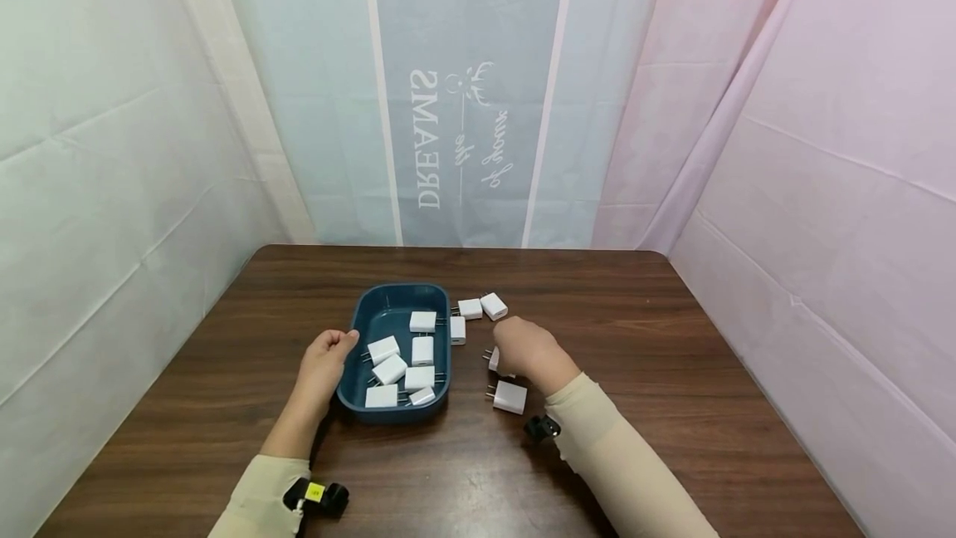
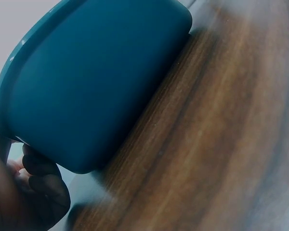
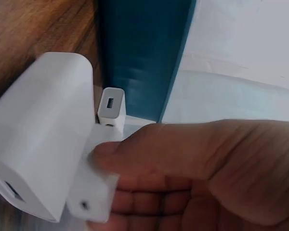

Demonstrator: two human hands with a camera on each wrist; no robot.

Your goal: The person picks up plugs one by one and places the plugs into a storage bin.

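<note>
My left hand (image 1: 323, 365) grips the left rim of a dark blue plastic tray (image 1: 396, 292), thumb at the edge; the left wrist view shows curled fingers (image 2: 48, 187) by the tray's outer wall (image 2: 96, 86). Several white USB charger plugs lie jumbled inside, such as one plug (image 1: 383, 349) near the left wall. Right of the tray, my right hand (image 1: 529, 349) pinches a white charger plug (image 3: 94, 187), thumb on its near face, other fingers curled behind. From above, that plug (image 1: 495, 360) is mostly hidden by the hand.
Closer to me lies another charger plug (image 1: 510, 398), prongs pointing left. One plug (image 1: 458, 330) sits against the tray's right side; two more, a flat one (image 1: 470, 309) and a tilted one (image 1: 494, 306), lie beyond it. All rest on a brown wooden table (image 1: 612, 305) with curtains behind.
</note>
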